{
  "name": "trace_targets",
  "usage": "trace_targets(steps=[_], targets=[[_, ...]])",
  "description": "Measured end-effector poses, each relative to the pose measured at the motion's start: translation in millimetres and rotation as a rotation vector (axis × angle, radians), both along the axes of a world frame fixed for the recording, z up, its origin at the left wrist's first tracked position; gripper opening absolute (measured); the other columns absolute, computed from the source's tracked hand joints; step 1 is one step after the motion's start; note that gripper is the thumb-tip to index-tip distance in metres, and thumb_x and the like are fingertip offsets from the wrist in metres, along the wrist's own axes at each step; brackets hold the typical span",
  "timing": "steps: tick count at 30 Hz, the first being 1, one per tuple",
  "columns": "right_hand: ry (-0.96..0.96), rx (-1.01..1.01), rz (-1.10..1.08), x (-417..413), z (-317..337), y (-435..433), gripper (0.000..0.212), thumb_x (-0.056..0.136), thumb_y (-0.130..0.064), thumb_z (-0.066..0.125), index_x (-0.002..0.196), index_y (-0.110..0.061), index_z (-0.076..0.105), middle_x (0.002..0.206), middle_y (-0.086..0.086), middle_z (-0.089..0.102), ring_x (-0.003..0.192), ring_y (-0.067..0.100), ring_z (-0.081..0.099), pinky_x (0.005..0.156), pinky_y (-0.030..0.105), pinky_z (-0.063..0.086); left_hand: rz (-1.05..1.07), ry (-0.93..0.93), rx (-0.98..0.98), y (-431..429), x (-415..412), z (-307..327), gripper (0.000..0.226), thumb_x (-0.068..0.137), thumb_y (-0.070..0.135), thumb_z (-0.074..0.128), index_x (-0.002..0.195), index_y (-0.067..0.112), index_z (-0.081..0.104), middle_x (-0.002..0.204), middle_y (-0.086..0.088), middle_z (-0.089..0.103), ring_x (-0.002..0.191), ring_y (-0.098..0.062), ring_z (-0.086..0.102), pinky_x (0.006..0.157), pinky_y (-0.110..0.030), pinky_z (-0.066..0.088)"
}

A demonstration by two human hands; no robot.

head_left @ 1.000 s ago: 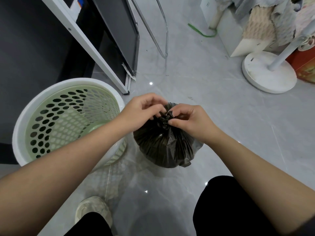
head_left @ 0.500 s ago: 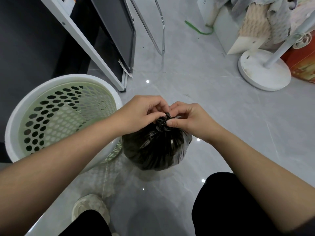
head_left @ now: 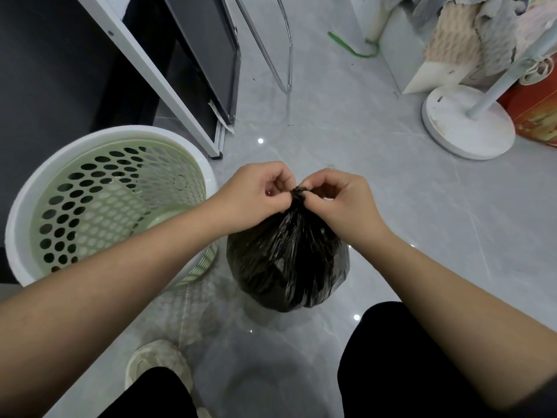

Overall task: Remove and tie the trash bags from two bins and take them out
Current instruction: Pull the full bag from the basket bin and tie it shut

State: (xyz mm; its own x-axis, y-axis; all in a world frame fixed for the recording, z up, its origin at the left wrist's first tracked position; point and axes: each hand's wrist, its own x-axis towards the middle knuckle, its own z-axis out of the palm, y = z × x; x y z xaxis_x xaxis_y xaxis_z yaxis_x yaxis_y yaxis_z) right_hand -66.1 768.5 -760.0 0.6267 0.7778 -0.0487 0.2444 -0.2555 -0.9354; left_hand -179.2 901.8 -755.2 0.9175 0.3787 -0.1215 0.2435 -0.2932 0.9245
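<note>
— Both hands meet at the top of the black trash bag [head_left: 287, 260]. What is each one doing?

— They are close together, knuckles nearly touching. The left hand [head_left: 256, 196] comes in from the lower left with its fingers curled, and the right hand [head_left: 343, 203] comes in from the lower right the same way. Each pinches the gathered neck of the bag, where a small dark knot [head_left: 300, 193] sits between the fingertips. The plastic below is drawn into taut pleats.

— Where does the bag stand?

— On the grey tiled floor [head_left: 407, 236], just beside the perforated green bin [head_left: 111, 203] with the white rim. The left forearm crosses over the bin's near edge, so I cannot tell whether bag and bin touch. No liner shows in the bin.

— How much room is around it?

— Open floor lies to the right and ahead. Farther off on the right stands a round white fan base [head_left: 467, 125] with its pole running out of the frame. Ahead left a white frame [head_left: 168, 82] and a dark panel lean down to the floor near the bin's far rim, and a bent metal tube [head_left: 283, 49] ends on the tiles beyond.

— Anything you cannot make out?

— The fingertips hide most of the knot, so how far it is tied is unclear. A pale shoe [head_left: 156, 366] and dark trouser legs are cut off at the bottom edge.
</note>
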Motion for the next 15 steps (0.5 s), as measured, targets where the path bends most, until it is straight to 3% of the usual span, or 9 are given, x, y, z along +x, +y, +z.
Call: trace_targets(steps=[3, 7, 10, 15], targets=[[-0.121, -0.024, -0.139, -9, 2, 5, 0.007, 0.079, -0.010, 0.068, 0.077, -0.016, 0.068, 0.072, -0.004, 0.069, 0.067, 0.009, 0.062, 0.065, 0.025, 0.051, 0.108, -0.007, -0.047, -8, 8, 1, 0.015, 0.080, 0.003, 0.062, 0.076, 0.017, 0.059, 0.063, 0.004, 0.058, 0.061, -0.010, 0.056, 0.067, -0.034, 0.050], [-0.264, -0.089, -0.139, -11, 7, 6, 0.008, 0.083, -0.014, 0.061, 0.081, -0.022, 0.063, 0.072, -0.009, 0.066, 0.071, 0.011, 0.062, 0.065, 0.026, 0.051, 0.150, -0.029, 0.032, -16, 11, 4, 0.007, 0.080, 0.008, 0.061, 0.078, 0.015, 0.059, 0.067, 0.006, 0.057, 0.065, -0.013, 0.056, 0.070, -0.036, 0.051], [-0.255, -0.074, -0.117, -8, 8, 5, 0.011, 0.084, -0.011, 0.061, 0.083, -0.022, 0.064, 0.074, -0.009, 0.066, 0.073, 0.010, 0.063, 0.066, 0.019, 0.050, 0.117, -0.026, 0.090, -14, 6, 7, 0.004, 0.084, 0.014, 0.062, 0.087, 0.012, 0.060, 0.073, 0.010, 0.058, 0.069, -0.013, 0.058, 0.068, -0.028, 0.049], [-0.216, -0.040, -0.087, -9, 9, 7, 0.010, 0.083, -0.008, 0.063, 0.082, -0.018, 0.066, 0.073, -0.011, 0.066, 0.069, 0.003, 0.061, 0.063, 0.012, 0.046, 0.195, -0.065, 0.135, -11, 2, 3, 0.007, 0.080, 0.014, 0.067, 0.081, 0.019, 0.062, 0.071, 0.005, 0.064, 0.065, -0.009, 0.060, 0.064, -0.024, 0.050]])
